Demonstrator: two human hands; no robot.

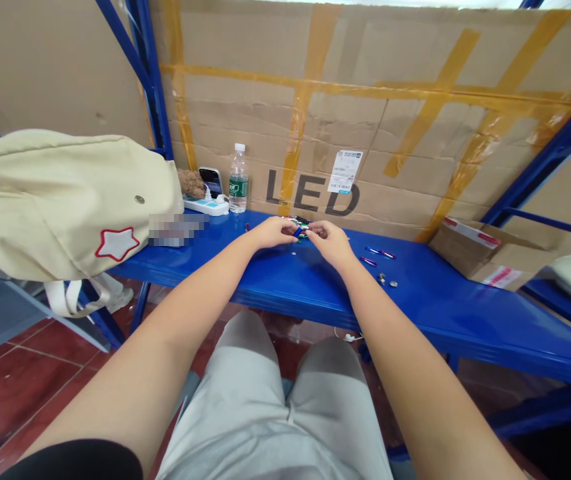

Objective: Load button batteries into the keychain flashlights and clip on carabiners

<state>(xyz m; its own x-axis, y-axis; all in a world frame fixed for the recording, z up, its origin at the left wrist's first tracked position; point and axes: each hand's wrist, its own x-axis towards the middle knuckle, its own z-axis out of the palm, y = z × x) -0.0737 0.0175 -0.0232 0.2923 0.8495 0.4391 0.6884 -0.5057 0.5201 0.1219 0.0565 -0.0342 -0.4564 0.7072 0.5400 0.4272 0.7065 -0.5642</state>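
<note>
Over the blue table [285,273], my left hand [273,233] is closed, with a small shiny blue tube [298,232] pinched at its fingertips. My right hand [332,241] meets it from the other side, its fingers closed at the silvery end of the same tube. Just behind my fingers lies a pile of small coloured metallic tubes [295,219], partly hidden by my hands. To the right, a purple tube [368,261] and a blue and purple pair [380,252] rest near several small silver round pieces [393,284].
A cream bag [75,193] fills the left end. Behind it stand a power strip [210,205], a phone [210,181] and a water bottle [238,180]. An open cardboard box [485,253] sits at right. A large taped cardboard sheet [245,120] rises behind the table.
</note>
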